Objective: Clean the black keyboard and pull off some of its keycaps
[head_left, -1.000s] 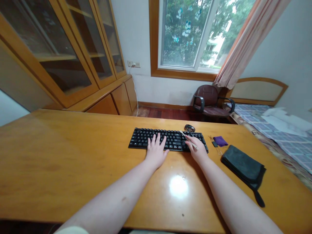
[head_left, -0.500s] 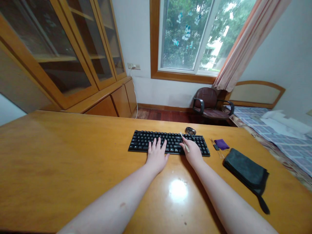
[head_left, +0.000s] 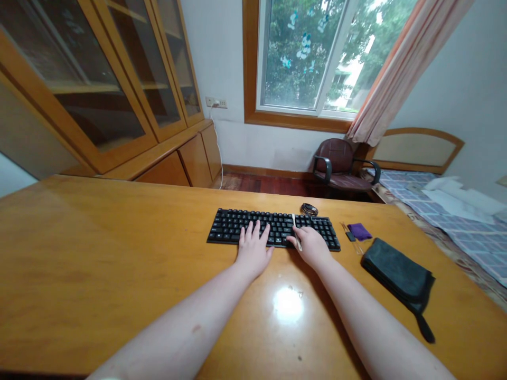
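A black keyboard [head_left: 225, 227] lies on the wooden desk [head_left: 119, 264] in front of me. My left hand [head_left: 253, 250] rests on its front middle part with the fingers spread over the keys, holding nothing. Over the keys right of centre, my right hand [head_left: 311, 245] is closed around a thin white toothbrush [head_left: 294, 220]. Its head end points away from me, at the upper rows of keys; whether the bristles touch them I cannot tell. Part of the handle is hidden by my fingers.
A coiled black cable [head_left: 309, 209] sits behind the keyboard. To the right lie a purple cloth [head_left: 359, 231], a small black item [head_left: 350, 236] and a dark zip pouch [head_left: 396, 269] with a strap. A chair [head_left: 338, 163] stands beyond the desk.
My right hand and the toothbrush have shifted slightly to the left, and the brush stands at a steeper angle. The left hand stays in place on the keyboard.
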{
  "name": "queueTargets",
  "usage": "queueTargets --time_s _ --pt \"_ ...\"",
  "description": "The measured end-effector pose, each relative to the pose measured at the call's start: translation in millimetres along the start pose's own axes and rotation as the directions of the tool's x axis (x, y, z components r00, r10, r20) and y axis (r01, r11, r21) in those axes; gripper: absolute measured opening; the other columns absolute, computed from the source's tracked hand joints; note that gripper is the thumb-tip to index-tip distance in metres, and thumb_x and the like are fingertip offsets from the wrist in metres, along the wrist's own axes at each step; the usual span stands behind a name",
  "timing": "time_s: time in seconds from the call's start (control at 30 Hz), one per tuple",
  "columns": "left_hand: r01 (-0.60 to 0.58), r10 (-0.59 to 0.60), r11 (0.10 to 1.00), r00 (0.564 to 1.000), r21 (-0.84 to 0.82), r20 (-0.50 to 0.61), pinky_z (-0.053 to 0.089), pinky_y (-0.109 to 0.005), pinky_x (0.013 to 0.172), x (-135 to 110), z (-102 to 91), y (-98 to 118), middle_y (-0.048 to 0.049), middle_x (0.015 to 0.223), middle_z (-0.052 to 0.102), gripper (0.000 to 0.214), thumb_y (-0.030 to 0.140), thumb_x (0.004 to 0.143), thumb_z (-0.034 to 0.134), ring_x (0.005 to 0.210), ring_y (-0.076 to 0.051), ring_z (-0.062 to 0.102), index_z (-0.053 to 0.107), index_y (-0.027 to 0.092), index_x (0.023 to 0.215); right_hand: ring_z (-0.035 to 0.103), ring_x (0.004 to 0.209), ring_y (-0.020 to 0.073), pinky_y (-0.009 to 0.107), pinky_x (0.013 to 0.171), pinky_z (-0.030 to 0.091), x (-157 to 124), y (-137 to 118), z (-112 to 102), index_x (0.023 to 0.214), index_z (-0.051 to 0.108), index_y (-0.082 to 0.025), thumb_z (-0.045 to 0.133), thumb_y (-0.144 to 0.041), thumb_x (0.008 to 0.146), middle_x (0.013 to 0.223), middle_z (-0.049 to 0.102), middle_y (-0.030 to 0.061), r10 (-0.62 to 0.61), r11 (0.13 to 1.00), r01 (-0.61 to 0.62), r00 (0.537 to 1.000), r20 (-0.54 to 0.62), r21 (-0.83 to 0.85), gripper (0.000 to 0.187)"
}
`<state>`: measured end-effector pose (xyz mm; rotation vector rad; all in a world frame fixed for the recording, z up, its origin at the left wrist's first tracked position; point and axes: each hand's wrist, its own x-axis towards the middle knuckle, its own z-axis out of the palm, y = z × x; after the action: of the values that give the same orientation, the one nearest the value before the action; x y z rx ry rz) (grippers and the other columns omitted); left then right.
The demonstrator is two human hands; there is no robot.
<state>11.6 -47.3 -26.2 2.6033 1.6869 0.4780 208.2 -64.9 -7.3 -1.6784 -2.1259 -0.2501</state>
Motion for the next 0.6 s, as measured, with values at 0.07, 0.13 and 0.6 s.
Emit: queueTargets --time_s 0.07,0.13,0.6 --pt "0.003 -0.003 1.000 1.000 -0.004 0.000 0.013 -0.051 0.108 0 0.1 0 -0.0114 0.145 0.030 0.062 0.047 0.081 0.047 0.134 -0.032 0.021 0.033 0.024 0.138 0.060 0.075 0.0239 0.033 0.067 0.048 -2 -1 -3 0.101 0.067 -0.014 0.050 -0.044 0.085 0.078 0.066 0.0126 -0.028 1.000 0.028 1.000 0.012 0.011 0.038" --pt "0.005 -0.005 1.000 1.000 -0.005 0.001 0.012 -0.051 0.108 0 0.7 0 -0.0110 0.145 0.030 0.063 0.047 0.081 0.047 0.134 -0.032 0.020 0.033 0.025 0.138 0.060 0.072 0.0227 0.032 0.064 0.047 -5 -1 -6 0.098 0.068 -0.014 0.050 -0.045 0.085 0.075 0.066 0.0118 -0.060 0.998 0.059 0.998 0.024 0.011 0.038" --pt "0.005 -0.004 1.000 1.000 -0.030 0.019 0.012 -0.050 0.109 0 1.6 -2 -0.0101 0.146 0.028 0.065 0.046 0.080 0.048 0.135 -0.031 0.019 0.030 0.026 0.139 0.047 0.054 0.0130 0.027 0.056 0.034 -15 4 -26 0.054 0.057 -0.018 0.041 -0.028 0.090 0.054 0.053 0.0038 -0.301 0.951 0.304 0.952 -0.062 0.054 0.041"
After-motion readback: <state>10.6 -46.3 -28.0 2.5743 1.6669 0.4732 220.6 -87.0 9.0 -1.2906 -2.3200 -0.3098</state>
